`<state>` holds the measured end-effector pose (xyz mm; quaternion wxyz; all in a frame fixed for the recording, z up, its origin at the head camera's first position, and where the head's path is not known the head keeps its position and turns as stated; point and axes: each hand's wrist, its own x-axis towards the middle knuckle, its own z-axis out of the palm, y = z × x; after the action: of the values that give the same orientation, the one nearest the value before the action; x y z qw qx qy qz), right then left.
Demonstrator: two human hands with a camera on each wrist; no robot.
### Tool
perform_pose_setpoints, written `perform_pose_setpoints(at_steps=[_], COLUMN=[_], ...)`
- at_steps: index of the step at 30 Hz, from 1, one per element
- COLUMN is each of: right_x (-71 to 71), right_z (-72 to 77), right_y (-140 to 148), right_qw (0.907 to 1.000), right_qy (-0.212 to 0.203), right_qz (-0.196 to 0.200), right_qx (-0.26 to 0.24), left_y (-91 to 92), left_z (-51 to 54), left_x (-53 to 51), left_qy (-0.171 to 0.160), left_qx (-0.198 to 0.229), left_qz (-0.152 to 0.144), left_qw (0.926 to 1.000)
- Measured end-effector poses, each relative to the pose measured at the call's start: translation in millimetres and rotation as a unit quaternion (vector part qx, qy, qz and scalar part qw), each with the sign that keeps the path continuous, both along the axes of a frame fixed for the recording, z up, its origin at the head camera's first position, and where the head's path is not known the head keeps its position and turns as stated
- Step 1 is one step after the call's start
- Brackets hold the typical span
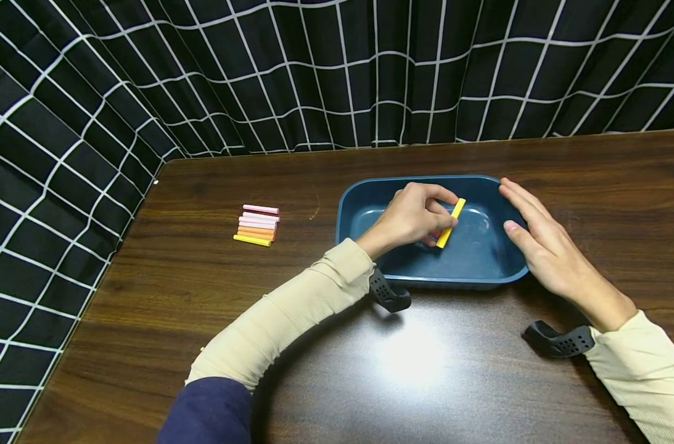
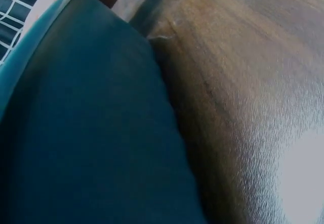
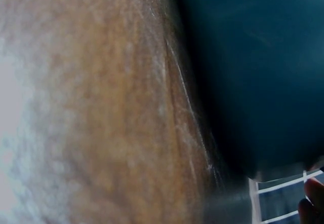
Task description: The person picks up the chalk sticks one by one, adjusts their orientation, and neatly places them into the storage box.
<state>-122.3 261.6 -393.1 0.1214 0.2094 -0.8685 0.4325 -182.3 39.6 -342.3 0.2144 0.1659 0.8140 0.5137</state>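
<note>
In the head view my left hand (image 1: 411,216) pinches a yellow stick (image 1: 446,233) between thumb and fingers, over the inside of a blue tray (image 1: 425,280). The stick slants, its upper end leaning right. My right hand (image 1: 547,246) is at the tray's right end, fingers extended and thumb apart, with nothing held; whether it touches the rim I cannot tell. The tray's outer wall fills much of the left wrist view (image 2: 101,117) and the right wrist view (image 3: 258,72). At that view's lower right corner, a few fingertips (image 3: 314,198) show.
On the wooden table (image 1: 203,296), left of the tray, several sticks lie in a row: pink ones (image 1: 261,209), orange ones (image 1: 256,230) and a yellow one (image 1: 251,240). A black curtain with white grid lines (image 1: 314,74) hangs behind the table and along its left side.
</note>
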Motion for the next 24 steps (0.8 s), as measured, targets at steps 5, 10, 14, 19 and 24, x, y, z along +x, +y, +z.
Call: perform_pose_setpoints(at_steps=[5,10,14,19,24], right_x=[0.2,-0.4,-1.2,-0.4,0.3], right_z=[0.0,0.4,1.0,0.6,0.5], right_y=[0.0,0.2,0.6,0.5,0.0], right_qw=[1.0000,1.0000,1.0000,1.0000,1.0000], right_qy=[0.002,0.003,0.002,-0.003,-0.006], right_qz=[0.000,0.002,0.003,0.002,0.002], right_qx=[0.001,0.000,0.000,0.000,0.001], left_y=[3.8,9.5,16.5,25.8,31.9], left_z=[-3.9,-5.6,-5.3,-7.0,-10.8], left_x=[0.2,0.6,2.5,5.1,7.3], left_qy=[-0.015,-0.024,-0.034,-0.040,-0.025], left_qx=[0.000,0.004,0.001,-0.012,-0.029], left_qz=[-0.007,-0.007,0.012,0.025,0.020], left_qw=[0.9999,0.9997,0.9993,0.9988,0.9991])
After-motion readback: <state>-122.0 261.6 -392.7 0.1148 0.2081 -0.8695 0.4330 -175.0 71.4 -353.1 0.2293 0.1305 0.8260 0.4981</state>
